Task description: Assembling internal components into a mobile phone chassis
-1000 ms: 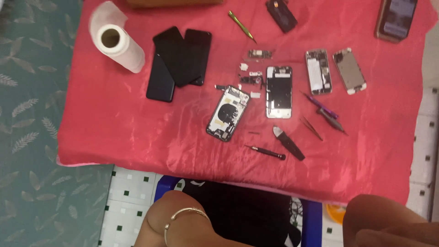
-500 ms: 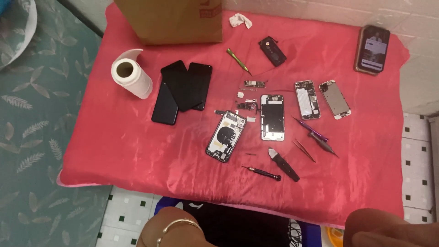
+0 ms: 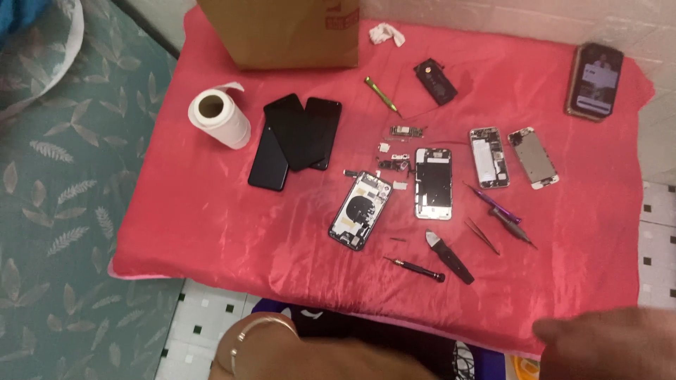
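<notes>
A red cloth [image 3: 176, 211] carries opened phone parts: a dark phone housing [image 3: 360, 210], a silver frame [image 3: 433, 183], two smaller phone bodies [image 3: 489, 157] [image 3: 533, 157] and three black screens [image 3: 296, 137]. Small tools lie near the front: a black screwdriver [image 3: 415, 268], a pry tool [image 3: 449, 257], tweezers [image 3: 482, 236] and a purple-handled tool [image 3: 493, 204]. My left hand [image 3: 282, 348], with a metal bangle on the wrist, sits at the bottom edge, fingers out of view. My right hand [image 3: 605, 345] is blurred at the bottom right, near the cloth's front edge, touching nothing I can see.
A paper roll [image 3: 220, 117] lies left of the screens. A brown cardboard box [image 3: 282, 32] stands at the back, with a crumpled white tissue [image 3: 386, 33] beside it. An intact phone [image 3: 595, 81] lies at the back right. A green-handled screwdriver [image 3: 381, 94] and black battery [image 3: 435, 81] lie behind the parts.
The view has tilted up and back, showing the box and the cloth's far edge. My hands stay low at the bottom edge; the right has shifted slightly left.
</notes>
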